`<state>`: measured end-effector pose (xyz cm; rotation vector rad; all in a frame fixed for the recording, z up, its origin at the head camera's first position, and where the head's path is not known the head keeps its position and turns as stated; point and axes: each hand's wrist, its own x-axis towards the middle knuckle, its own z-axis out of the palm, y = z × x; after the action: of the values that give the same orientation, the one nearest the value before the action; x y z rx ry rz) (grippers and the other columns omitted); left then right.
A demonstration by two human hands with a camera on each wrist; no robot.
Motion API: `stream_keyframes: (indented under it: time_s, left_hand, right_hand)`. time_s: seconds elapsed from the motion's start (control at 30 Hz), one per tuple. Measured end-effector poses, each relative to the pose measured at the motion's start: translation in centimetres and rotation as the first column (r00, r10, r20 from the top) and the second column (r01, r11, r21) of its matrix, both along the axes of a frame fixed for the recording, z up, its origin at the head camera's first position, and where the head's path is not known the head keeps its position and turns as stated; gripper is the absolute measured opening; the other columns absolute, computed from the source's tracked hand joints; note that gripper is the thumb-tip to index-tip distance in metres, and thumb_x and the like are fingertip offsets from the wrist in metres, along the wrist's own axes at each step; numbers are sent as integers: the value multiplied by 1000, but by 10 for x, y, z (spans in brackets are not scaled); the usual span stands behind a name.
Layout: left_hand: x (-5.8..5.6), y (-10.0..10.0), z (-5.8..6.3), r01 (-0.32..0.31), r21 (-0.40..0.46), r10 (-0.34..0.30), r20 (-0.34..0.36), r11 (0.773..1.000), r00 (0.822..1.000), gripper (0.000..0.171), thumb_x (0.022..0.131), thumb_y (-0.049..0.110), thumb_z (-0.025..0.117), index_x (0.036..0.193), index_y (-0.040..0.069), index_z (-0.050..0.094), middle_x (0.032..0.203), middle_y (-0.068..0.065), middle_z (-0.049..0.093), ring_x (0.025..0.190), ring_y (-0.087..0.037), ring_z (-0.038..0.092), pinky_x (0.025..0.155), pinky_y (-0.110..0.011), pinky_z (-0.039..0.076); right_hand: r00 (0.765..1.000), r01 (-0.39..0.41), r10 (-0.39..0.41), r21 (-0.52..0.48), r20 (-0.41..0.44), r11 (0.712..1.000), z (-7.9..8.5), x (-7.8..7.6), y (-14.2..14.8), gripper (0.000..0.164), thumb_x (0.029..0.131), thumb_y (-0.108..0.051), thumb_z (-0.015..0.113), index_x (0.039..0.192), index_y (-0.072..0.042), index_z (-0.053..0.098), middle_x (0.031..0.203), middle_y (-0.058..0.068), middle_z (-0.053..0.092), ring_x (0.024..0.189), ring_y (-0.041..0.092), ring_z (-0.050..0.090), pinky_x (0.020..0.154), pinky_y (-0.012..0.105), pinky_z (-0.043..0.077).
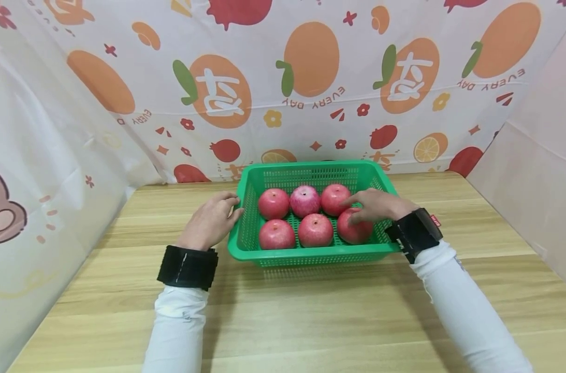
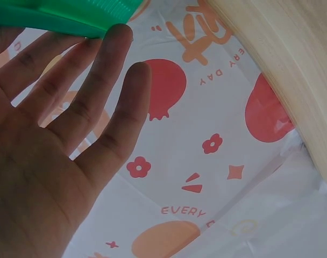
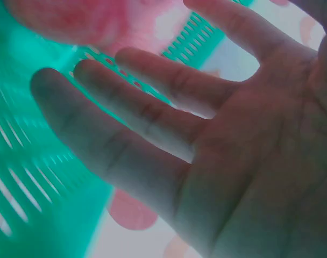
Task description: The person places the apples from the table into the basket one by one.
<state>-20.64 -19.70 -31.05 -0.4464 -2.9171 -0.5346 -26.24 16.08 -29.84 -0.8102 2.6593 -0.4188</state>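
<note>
A green plastic basket with slotted sides holds several red apples in two rows. My left hand is at the basket's left rim, fingertips touching its edge. In the left wrist view, its fingers are spread and only slightly bent beneath the green rim. Over the basket's right side reaches my right hand, its thumb and fingers at the front right apple. The back right apple lies close to those fingertips. In the right wrist view, several fingers extend loosely below a blurred apple.
The basket stands on a light wooden table, near its back edge. Behind it hangs a white fruit-print cloth. Pale sheets close off both sides. Black bands wrap both wrists.
</note>
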Motion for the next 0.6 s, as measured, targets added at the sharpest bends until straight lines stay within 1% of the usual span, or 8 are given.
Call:
stream_keyframes:
  time_s: [0.13, 0.2, 0.33, 0.47, 0.6]
  left_hand:
    - [-1, -1, -1, -1, 5, 1, 8, 1000, 1000, 39, 99, 8, 65, 130, -15, 60, 133, -30, 56, 121, -45, 56, 103, -58, 46]
    - [-1, -1, -1, 0, 6, 0, 7, 1000, 1000, 39, 99, 8, 65, 130, -15, 59, 133, -30, 56, 121, -46, 56, 103, -58, 46]
    - [-1, 0, -2, -1, 6, 1, 6, 1000, 1000, 39, 99, 8, 65, 130, -14, 60, 133, -29, 56, 122, -45, 56, 103, -57, 46]
    - [-2, 0, -2, -3, 5, 3, 6, 1000, 1000, 39, 99, 9, 66, 130, -14, 60, 134, -29, 56, 122, -45, 56, 103, -57, 46]
    - [-1, 0, -3, -6, 0, 6, 5, 1000, 1000, 40, 99, 8, 66, 131, -14, 59, 135, -30, 56, 123, -46, 55, 104, -58, 45]
  right_hand:
    - [998, -11, 6, -72, -64, 997, 12, 3, 11, 46, 98, -18, 68, 139, 2, 59, 135, 23, 60, 122, 40, 53, 97, 53, 51]
    - [995, 1, -11, -100, -100, 995, 17, 5, 20, 46, 98, -19, 69, 138, 2, 60, 134, 24, 60, 120, 40, 53, 94, 55, 52]
    - [985, 49, -72, -144, -158, 988, 23, 7, 41, 45, 98, -20, 69, 135, 4, 61, 134, 27, 59, 123, 45, 51, 94, 60, 51]
    - [974, 87, -122, -180, -190, 980, 22, 7, 60, 45, 97, -16, 69, 134, 8, 60, 133, 30, 58, 121, 48, 55, 93, 61, 52]
    - [973, 101, -138, -199, -183, 975, 16, 6, 74, 45, 98, -14, 68, 134, 11, 57, 130, 31, 60, 118, 50, 57, 92, 62, 53]
